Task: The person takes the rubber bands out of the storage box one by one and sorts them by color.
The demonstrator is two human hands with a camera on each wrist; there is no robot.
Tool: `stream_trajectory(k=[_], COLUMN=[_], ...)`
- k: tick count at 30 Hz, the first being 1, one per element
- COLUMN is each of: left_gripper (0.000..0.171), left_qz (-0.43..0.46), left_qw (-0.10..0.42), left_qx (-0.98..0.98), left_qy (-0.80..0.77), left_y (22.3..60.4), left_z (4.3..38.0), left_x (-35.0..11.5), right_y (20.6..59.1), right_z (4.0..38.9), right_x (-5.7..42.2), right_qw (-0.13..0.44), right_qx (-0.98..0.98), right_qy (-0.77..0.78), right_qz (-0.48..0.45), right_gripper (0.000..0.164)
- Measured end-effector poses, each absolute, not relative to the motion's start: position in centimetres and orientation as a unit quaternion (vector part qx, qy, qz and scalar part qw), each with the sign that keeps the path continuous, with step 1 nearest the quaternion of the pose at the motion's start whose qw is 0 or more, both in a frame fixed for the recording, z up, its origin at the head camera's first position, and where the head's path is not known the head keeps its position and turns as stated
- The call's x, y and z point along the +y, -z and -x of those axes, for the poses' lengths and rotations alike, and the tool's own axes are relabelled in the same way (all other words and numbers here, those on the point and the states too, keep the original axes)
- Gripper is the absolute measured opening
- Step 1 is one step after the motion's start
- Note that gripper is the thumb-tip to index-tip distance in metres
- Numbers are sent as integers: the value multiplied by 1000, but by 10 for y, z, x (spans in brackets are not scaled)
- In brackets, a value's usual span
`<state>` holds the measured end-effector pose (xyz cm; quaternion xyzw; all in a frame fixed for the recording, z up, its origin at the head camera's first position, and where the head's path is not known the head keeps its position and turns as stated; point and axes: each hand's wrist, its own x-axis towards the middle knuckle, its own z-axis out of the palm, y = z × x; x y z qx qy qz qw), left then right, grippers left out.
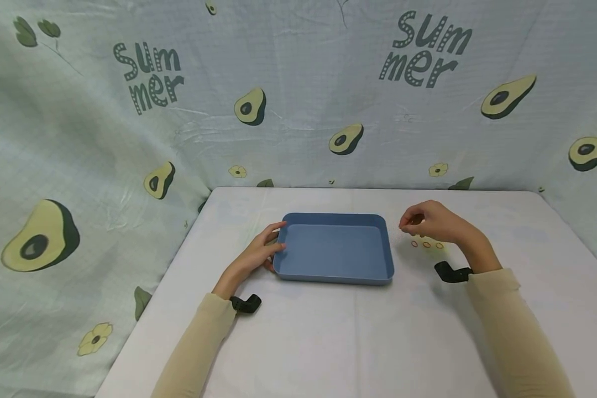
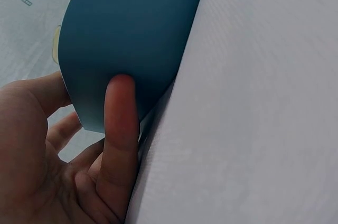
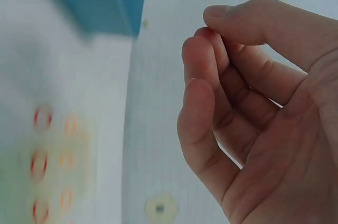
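Observation:
A shallow blue tray (image 1: 334, 246) lies on the white-covered table. My left hand (image 1: 260, 251) grips its left side, thumb and fingers around the rim; in the left wrist view one finger (image 2: 120, 123) presses the tray's outer wall (image 2: 127, 28). To the right of the tray, my right hand (image 1: 435, 221) is raised over the table, thumb and index fingertips together. Nothing shows between those fingertips (image 3: 214, 11) in the right wrist view. Below that hand are small red rings (image 1: 426, 245) in a row, with orange rings (image 3: 67, 158) alongside in the right wrist view.
The table (image 1: 308, 337) extends in front of the tray and to both sides. Behind it hangs a pale cloth (image 1: 298, 72) printed with avocados and lettering, also covering the left side. A black wrist camera (image 1: 247, 303) sits on the left wrist, another camera (image 1: 451, 272) on the right.

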<state>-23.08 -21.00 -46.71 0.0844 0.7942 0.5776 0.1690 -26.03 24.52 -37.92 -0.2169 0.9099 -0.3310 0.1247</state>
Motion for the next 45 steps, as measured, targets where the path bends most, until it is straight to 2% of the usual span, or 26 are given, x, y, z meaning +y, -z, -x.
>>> stream_trajectory(k=[9,17,30,45], left_gripper=[68,68,68,68], left_qz=[-85,-84,-84,-86], left_qw=[169,167,168,169], left_qx=[795,796,796,793], left_qy=[-576,-576,-575,-579], left_y=[467,467,469,465], left_z=[230,230,231,229], left_x=[-211,-210,-210,-208], right_y=[390,413,440,440], right_z=[249,248,254,253], right_x=[309,341,349,347], right_qw=[114,123,156,158], right_qx=[924,934,933,936], right_qy=[324,317,319,310], right_qz=[165,110,54,47], right_gripper=[22,30,31,29])
